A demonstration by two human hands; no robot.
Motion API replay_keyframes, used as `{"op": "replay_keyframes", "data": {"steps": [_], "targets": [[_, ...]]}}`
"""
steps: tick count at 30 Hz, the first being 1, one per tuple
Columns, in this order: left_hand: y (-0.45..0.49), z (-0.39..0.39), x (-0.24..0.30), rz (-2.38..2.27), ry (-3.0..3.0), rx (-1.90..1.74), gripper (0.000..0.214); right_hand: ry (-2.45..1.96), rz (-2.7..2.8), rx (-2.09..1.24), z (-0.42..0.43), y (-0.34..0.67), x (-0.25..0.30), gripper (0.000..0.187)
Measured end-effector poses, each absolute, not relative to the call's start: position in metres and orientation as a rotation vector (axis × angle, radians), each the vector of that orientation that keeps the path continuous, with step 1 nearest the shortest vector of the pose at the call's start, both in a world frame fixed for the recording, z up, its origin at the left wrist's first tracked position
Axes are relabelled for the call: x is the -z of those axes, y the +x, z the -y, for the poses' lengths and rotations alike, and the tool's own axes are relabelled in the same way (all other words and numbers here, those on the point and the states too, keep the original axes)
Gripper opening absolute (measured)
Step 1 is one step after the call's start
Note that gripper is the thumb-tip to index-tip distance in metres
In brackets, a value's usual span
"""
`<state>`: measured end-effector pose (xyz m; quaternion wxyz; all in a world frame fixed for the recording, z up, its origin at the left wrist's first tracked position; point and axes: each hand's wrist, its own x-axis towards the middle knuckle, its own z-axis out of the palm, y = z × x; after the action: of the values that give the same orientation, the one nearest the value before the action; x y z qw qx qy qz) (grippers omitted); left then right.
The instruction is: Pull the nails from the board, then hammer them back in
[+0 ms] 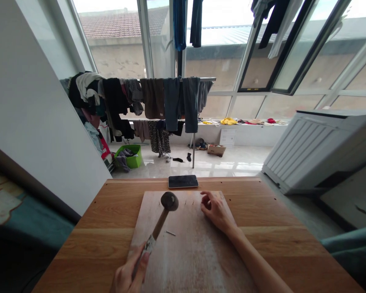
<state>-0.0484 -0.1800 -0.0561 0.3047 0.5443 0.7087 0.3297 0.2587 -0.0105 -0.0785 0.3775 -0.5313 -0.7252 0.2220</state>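
Note:
My left hand (129, 270) is wrapped round the handle of a mallet (159, 224), whose dark, rounded head is raised over a wooden board (183, 260). White wrapping or worn paint covers part of the handle. Near the board's far right edge, my right hand (212, 208) has its fingers curled in together; whatever is between the fingertips, if anything, is hidden. Just left of that hand, thin nails (192, 202) stand upright in the board. Another upright nail (159, 202) is left of the mallet head. A loose nail (171, 233) lies flat near the board's middle.
Beyond the board, a phone (183, 181) lies at the far edge of the wooden table (94, 236). Past it stand a drying rack with clothes (173, 103) and a green basket (134, 156). A white cabinet-like unit (314, 142) is at the right.

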Motion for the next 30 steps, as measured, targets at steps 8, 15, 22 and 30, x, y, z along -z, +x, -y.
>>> {"op": "replay_keyframes", "data": {"steps": [8, 15, 22, 30], "targets": [[0.018, 0.131, 0.026, -1.561, 1.583, -0.741, 0.066, -1.381, 1.861, -0.493, 0.008, 0.260, 0.087, 0.039], [0.034, 0.128, 0.042, -1.527, 1.588, -0.649, 0.062, -1.312, 1.860, -0.453, 0.007, 0.265, 0.096, 0.059], [0.034, 0.126, 0.041, -1.567, 1.590, -0.654, 0.059, -1.363, 1.840, -0.515, 0.008, 0.263, 0.091, 0.061], [-0.026, 0.163, 0.046, -1.748, 1.526, -0.708, 0.070, -1.286, 1.835, -0.406, 0.012, 0.259, 0.084, 0.052]]}}
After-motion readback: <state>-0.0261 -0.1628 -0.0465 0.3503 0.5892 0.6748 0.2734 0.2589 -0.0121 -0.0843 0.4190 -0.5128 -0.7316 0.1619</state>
